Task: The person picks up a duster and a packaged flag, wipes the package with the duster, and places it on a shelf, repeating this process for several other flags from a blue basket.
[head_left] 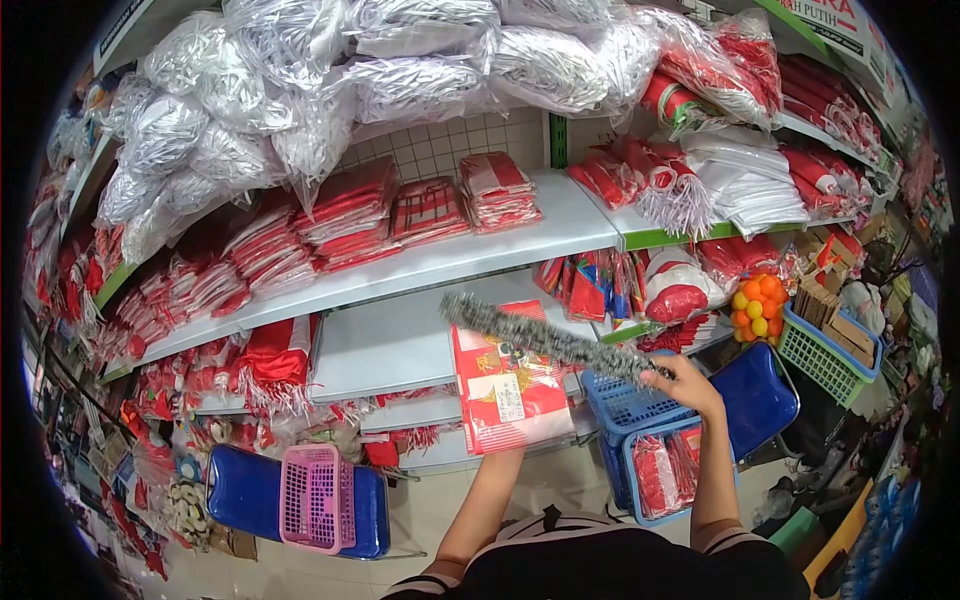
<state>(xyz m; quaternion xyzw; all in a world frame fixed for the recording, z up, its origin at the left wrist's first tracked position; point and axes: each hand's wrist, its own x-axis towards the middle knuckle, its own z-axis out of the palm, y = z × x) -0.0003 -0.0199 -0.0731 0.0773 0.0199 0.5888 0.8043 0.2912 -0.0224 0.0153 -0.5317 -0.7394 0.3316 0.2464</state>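
My right hand (690, 385) is wrapped round the handle end of a grey fluffy duster (550, 342). The duster stretches out to the left, its far end over the lower shelf (380, 345). From below, my left hand (506, 456) holds up a flat red and white packet (540, 415) with a white label; its fingers are hidden under the packet. In this view the duster overlaps the packet's upper part.
Folded red and white packs (345, 215) line the middle shelf (470, 248). Bulging clear bags (420, 90) fill the top one. Near my right arm are a blue basket (612, 400) and a light blue basket (630, 478). A pink basket (290, 500) rests on a blue chair (372, 510).
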